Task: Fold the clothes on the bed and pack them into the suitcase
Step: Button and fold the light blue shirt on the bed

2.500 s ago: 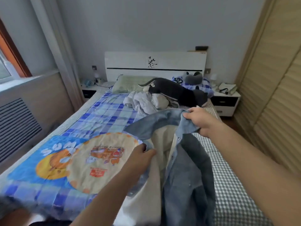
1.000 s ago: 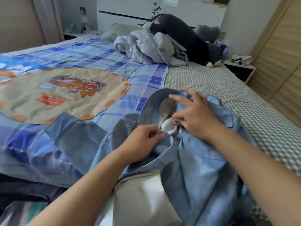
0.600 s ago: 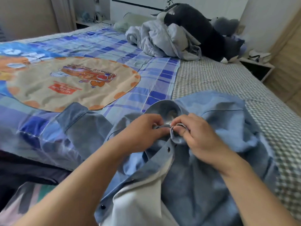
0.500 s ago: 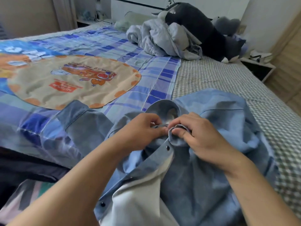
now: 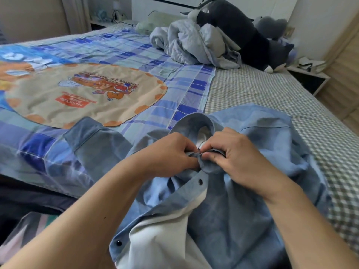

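A blue denim shirt with a white lining and dark snap buttons lies face up at the near edge of the bed. My left hand pinches the left side of its front placket just below the collar. My right hand pinches the right side at the same spot, fingertips meeting the left hand's. One sleeve spreads out to the left. A heap of grey-blue clothes sits farther up the bed. No suitcase is in view.
A blue plaid blanket with a round cartoon print covers the bed's left half. A dark plush toy lies behind the clothes heap. A nightstand and wooden wardrobe doors stand at the right.
The shirt came down from the air onto the bed. Both hands moved in to the collar opening and now pinch the two placket edges together.
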A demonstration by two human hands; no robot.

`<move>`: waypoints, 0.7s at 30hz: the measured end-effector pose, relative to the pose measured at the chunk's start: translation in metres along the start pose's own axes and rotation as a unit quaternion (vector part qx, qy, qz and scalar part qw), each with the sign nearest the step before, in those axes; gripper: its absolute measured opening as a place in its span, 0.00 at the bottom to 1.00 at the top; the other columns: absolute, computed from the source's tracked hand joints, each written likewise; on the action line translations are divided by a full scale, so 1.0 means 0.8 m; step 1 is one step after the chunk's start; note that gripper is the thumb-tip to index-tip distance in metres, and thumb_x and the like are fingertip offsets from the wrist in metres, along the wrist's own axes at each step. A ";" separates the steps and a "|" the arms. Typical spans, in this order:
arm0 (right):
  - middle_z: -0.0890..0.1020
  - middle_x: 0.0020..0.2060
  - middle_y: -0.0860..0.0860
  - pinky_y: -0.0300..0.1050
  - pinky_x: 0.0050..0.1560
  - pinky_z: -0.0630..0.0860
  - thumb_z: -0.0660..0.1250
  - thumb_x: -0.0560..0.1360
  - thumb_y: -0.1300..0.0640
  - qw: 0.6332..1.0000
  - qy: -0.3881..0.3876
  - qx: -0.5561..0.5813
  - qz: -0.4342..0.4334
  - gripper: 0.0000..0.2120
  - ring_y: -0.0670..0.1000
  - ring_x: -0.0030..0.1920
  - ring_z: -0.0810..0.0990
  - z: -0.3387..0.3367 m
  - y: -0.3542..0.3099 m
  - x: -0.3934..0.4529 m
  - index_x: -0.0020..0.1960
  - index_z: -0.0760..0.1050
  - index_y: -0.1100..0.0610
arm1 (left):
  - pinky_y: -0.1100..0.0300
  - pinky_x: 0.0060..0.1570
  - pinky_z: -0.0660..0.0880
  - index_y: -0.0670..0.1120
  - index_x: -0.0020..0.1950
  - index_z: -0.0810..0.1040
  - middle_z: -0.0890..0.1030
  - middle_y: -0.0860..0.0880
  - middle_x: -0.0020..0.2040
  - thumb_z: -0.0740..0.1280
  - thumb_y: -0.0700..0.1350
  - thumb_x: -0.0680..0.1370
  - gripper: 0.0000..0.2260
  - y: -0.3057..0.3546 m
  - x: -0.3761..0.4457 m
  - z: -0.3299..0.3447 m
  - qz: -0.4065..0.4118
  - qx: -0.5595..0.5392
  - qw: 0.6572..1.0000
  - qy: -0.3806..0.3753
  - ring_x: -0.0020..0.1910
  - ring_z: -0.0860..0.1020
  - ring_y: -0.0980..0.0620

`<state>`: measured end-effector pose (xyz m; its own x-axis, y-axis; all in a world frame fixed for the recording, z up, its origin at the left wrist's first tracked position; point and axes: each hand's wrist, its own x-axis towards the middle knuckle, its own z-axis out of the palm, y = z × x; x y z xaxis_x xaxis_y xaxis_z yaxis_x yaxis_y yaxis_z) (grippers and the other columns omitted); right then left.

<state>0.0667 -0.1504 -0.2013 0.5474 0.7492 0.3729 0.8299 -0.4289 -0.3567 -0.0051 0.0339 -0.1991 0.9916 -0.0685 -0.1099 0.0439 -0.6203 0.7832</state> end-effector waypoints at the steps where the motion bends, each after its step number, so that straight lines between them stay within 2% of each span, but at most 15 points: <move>1: 0.82 0.38 0.44 0.44 0.50 0.72 0.70 0.72 0.51 1.000 -0.001 -0.009 -0.007 0.06 0.49 0.44 0.75 0.001 0.000 0.001 0.45 0.83 0.51 | 0.69 0.24 0.63 0.46 0.40 0.83 0.71 0.55 0.25 0.73 0.49 0.76 0.08 0.002 0.000 -0.001 0.000 0.006 1.000 -0.004 0.22 0.66 0.59; 5: 0.80 0.38 0.44 0.42 0.49 0.71 0.71 0.72 0.52 0.999 0.017 -0.034 -0.024 0.04 0.49 0.43 0.74 0.003 -0.002 0.002 0.43 0.81 0.52 | 0.64 0.29 0.66 0.42 0.41 0.82 0.74 0.51 0.30 0.71 0.46 0.76 0.08 0.004 0.003 -0.002 0.002 0.031 0.999 -0.016 0.28 0.69 0.56; 8: 0.78 0.38 0.45 0.46 0.49 0.72 0.71 0.71 0.52 0.998 0.003 -0.046 -0.036 0.04 0.51 0.43 0.74 0.013 -0.006 0.002 0.42 0.79 0.52 | 0.62 0.30 0.66 0.42 0.41 0.81 0.72 0.50 0.29 0.70 0.44 0.76 0.07 0.004 0.001 0.000 -0.003 0.036 0.999 -0.031 0.28 0.67 0.55; 10: 0.80 0.38 0.44 0.47 0.52 0.71 0.71 0.71 0.51 0.999 0.005 -0.039 -0.027 0.05 0.50 0.43 0.74 0.008 -0.002 0.001 0.43 0.80 0.52 | 0.63 0.30 0.68 0.44 0.43 0.83 0.74 0.51 0.29 0.71 0.45 0.76 0.05 0.007 0.000 0.001 0.001 0.023 0.999 -0.028 0.27 0.69 0.57; 12: 0.80 0.39 0.44 0.46 0.55 0.68 0.72 0.71 0.50 0.997 0.033 -0.065 -0.004 0.07 0.48 0.43 0.74 -0.009 0.012 -0.004 0.46 0.81 0.51 | 0.66 0.38 0.71 0.51 0.48 0.83 0.81 0.53 0.35 0.72 0.47 0.75 0.03 0.008 -0.002 -0.005 0.014 0.068 0.998 -0.010 0.33 0.75 0.60; 13: 0.80 0.39 0.43 0.46 0.55 0.67 0.73 0.70 0.50 0.995 0.047 -0.088 0.013 0.08 0.47 0.43 0.72 -0.018 0.020 -0.008 0.48 0.82 0.51 | 0.64 0.46 0.71 0.55 0.48 0.81 0.81 0.55 0.39 0.71 0.48 0.75 0.03 0.007 -0.002 -0.011 0.021 0.136 0.991 0.006 0.39 0.76 0.61; 15: 0.78 0.38 0.44 0.51 0.55 0.70 0.72 0.69 0.55 0.990 0.048 -0.126 0.046 0.08 0.47 0.43 0.71 -0.037 0.031 -0.015 0.48 0.83 0.49 | 0.53 0.63 0.65 0.56 0.41 0.76 0.79 0.55 0.42 0.70 0.48 0.74 0.05 0.001 0.000 -0.025 0.016 0.292 0.954 0.060 0.49 0.75 0.56; 16: 0.77 0.38 0.44 0.55 0.53 0.72 0.70 0.68 0.59 0.988 0.043 -0.141 0.056 0.10 0.49 0.43 0.71 -0.048 0.032 -0.016 0.47 0.84 0.49 | 0.50 0.65 0.62 0.57 0.38 0.74 0.76 0.55 0.42 0.69 0.47 0.75 0.08 0.001 0.002 -0.033 0.006 0.335 0.937 0.099 0.52 0.74 0.53; 17: 0.75 0.39 0.45 0.57 0.50 0.74 0.69 0.68 0.61 0.985 0.042 -0.154 0.071 0.11 0.50 0.44 0.72 -0.064 0.032 -0.010 0.46 0.85 0.48 | 0.48 0.64 0.62 0.59 0.39 0.75 0.74 0.56 0.42 0.69 0.46 0.75 0.08 0.007 0.008 -0.045 0.012 0.346 0.926 0.152 0.55 0.73 0.50; 19: 0.70 0.40 0.46 0.53 0.45 0.72 0.67 0.73 0.62 0.976 0.068 -0.171 0.121 0.12 0.52 0.45 0.71 -0.101 0.031 0.027 0.50 0.84 0.48 | 0.47 0.56 0.63 0.60 0.48 0.81 0.71 0.52 0.49 0.68 0.43 0.75 0.10 0.038 0.037 -0.079 0.046 0.339 0.896 0.282 0.58 0.70 0.44; 21: 0.72 0.43 0.50 0.48 0.43 0.70 0.64 0.77 0.61 0.943 0.196 -0.199 0.180 0.13 0.57 0.46 0.74 -0.146 0.034 0.093 0.55 0.83 0.50 | 0.46 0.51 0.67 0.52 0.56 0.82 0.70 0.44 0.56 0.66 0.41 0.76 0.11 0.091 0.084 -0.119 0.088 0.328 0.845 0.413 0.59 0.70 0.39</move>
<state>0.1423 -0.1653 -0.0835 0.7347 0.3084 0.6043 0.5140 -0.8344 -0.1991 0.0763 0.0586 -0.0914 0.7337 0.1962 0.6505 0.0795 -0.9756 0.2047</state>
